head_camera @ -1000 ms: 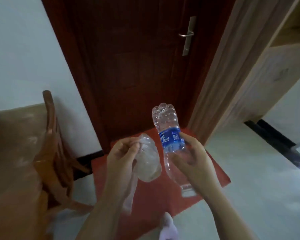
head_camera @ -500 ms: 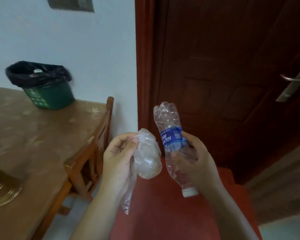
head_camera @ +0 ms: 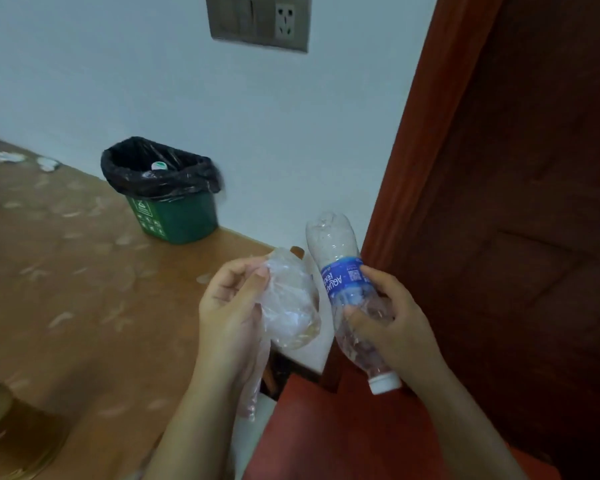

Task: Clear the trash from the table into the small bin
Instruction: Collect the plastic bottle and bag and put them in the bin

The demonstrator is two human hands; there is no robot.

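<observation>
You hold a crushed clear plastic water bottle (head_camera: 340,242) upside down in your right hand (head_camera: 397,329), fingers curled round its lower half, thumb across the front. Its white screw cap (head_camera: 385,382) points down below your palm. The blue label band (head_camera: 342,280) reads "AQUA" in white letters running along the bottle; the rest of the word is hidden by your fingers, and a small square code sits beside it.

Your left hand (head_camera: 229,313) pinches a crumpled clear plastic bag (head_camera: 291,306) between thumb and fingers, a loose tail hanging past your wrist. Bag and bottle are just beside each other, above the desk's near corner.

The small green bin (head_camera: 181,218) stands on the brown patterned desk (head_camera: 84,289) against the pale wall, well apart from your hands. It has a black liner (head_camera: 160,183) folded over the rim and white recycling symbols on its front, too small to read. A white and green cap (head_camera: 159,165) shows inside it. White scraps (head_camera: 11,156) lie at the desk's far left edge.

A grey socket plate (head_camera: 258,20) sits on the wall above, and a dark red-brown door (head_camera: 516,202) fills the right.
</observation>
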